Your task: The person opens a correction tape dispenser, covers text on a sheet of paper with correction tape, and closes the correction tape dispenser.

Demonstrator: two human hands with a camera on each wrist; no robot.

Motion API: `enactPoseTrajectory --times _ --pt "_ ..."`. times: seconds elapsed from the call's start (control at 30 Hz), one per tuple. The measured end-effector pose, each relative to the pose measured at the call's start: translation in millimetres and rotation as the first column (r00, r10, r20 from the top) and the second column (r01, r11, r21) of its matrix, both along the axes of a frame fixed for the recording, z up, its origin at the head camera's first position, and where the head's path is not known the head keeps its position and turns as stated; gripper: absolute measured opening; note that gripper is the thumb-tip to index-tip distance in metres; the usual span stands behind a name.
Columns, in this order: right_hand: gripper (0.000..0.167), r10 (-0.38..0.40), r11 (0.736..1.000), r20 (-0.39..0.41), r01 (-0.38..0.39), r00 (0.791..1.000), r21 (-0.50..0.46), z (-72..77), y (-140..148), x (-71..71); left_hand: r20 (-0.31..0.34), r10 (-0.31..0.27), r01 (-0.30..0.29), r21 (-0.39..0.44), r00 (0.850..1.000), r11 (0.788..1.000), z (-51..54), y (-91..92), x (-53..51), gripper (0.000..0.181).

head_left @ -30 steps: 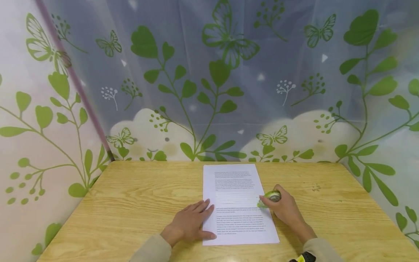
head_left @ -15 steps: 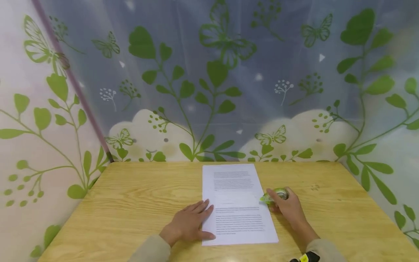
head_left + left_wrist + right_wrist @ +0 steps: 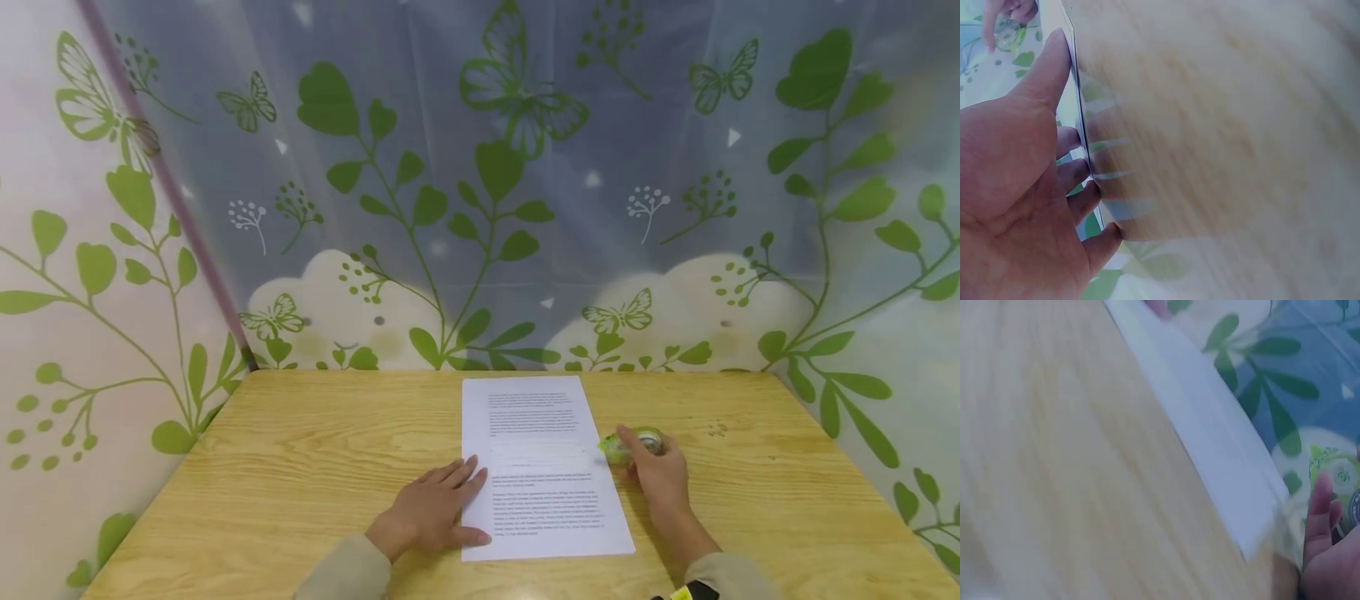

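Note:
A sheet of printed paper (image 3: 543, 517) lies on the table in the head view, with a whitish band across its middle between text blocks. My left hand (image 3: 431, 508) rests on its left edge, fingers and thumb spread and straight; in the left wrist view the left hand (image 3: 1010, 181) shows its palm side. My right hand (image 3: 663, 483) grips a green, see-through correction tape (image 3: 621, 447) at the paper's right edge. Its tip points left; whether it touches the sheet I cannot tell. The correction tape (image 3: 1335, 464) also shows at the right of the right wrist view.
The wooden table (image 3: 337, 433) carries the sheet. A few small dark marks (image 3: 717, 428) show on its right side. Behind and beside it hang cloth sheets (image 3: 510, 250) printed with leaves and butterflies. A dark watch-like band (image 3: 693, 590) sits at my right sleeve.
My right hand has drawn the correction tape slightly right and away from me, from over the sheet's right part to its edge. The left hand has stayed on the paper.

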State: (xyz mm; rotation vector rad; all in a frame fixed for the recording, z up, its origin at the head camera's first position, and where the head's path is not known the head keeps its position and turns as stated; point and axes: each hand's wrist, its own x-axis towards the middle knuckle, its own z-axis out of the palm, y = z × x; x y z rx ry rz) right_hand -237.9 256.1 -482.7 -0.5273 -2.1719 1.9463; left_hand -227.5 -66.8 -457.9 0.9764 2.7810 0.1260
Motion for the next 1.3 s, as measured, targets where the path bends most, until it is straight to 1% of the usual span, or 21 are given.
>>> enactPoseTrajectory --times 0.07,0.17,0.27,0.4,0.5,0.57,0.7,0.83,0.93,1.1,1.3 --pt "0.067 0.01 1.0 0.018 -0.01 1.0 0.008 2.0 -14 0.3 0.001 0.0 0.0 0.002 1.0 1.0 -0.1 -0.5 -0.1 0.085" --pt "0.067 0.056 0.997 0.027 -0.057 0.998 0.056 4.8 -40 0.1 0.004 0.0 0.0 0.005 1.0 1.0 0.2 -1.0 -0.5 0.084" --pt "0.065 0.116 0.989 0.003 -0.116 0.993 0.094 5.6 -68 0.3 -0.003 -0.005 0.005 0.007 1.0 1.0 -0.1 -0.6 -1.6 0.084" --pt "0.058 0.181 0.975 -0.032 -0.175 0.983 0.136 0.9 -101 -0.1 -0.018 -0.01 0.01 -0.004 1.0 1.0 -0.7 1.9 -2.0 0.084" --pt "0.056 0.204 0.964 -0.031 -0.195 0.979 0.18 -3.8 -118 -1.0 -0.017 -0.008 0.007 -0.012 1.0 1.0 0.0 3.3 -0.8 0.084" --pt "0.056 0.208 0.958 -0.025 -0.198 0.978 0.205 -6.1 -123 -1.6 -0.021 -0.009 0.009 -0.013 1.0 1.0 0.7 3.2 -0.3 0.085" --pt "0.056 0.199 0.956 -0.029 -0.187 0.98 0.227 -8.1 -128 -3.4 -0.04 -0.016 0.015 -0.011 0.999 1.0 0.6 1.7 -1.8 0.084" --pt "0.054 0.205 0.954 -0.046 -0.189 0.978 0.235 -8.4 -130 -4.1 -0.045 -0.018 0.017 -0.013 0.999 1.0 -2.6 -0.5 -4.5 0.084" --pt "0.054 0.206 0.949 -0.048 -0.188 0.977 0.252 -9.0 -131 -3.6 -0.035 -0.016 0.016 -0.012 0.999 1.0 -2.6 -0.8 -4.1 0.084" --pt "0.054 0.202 0.943 -0.039 -0.184 0.979 0.277 -10.6 -133 -2.6 -0.018 -0.012 0.011 -0.017 1.0 1.0 -0.3 -0.1 -0.5 0.084" --pt "0.054 0.205 0.935 -0.055 -0.178 0.977 0.307 -12.3 -135 -3.4 -0.018 -0.002 0.001 -0.018 1.0 1.0 1.0 -0.2 1.4 0.084"
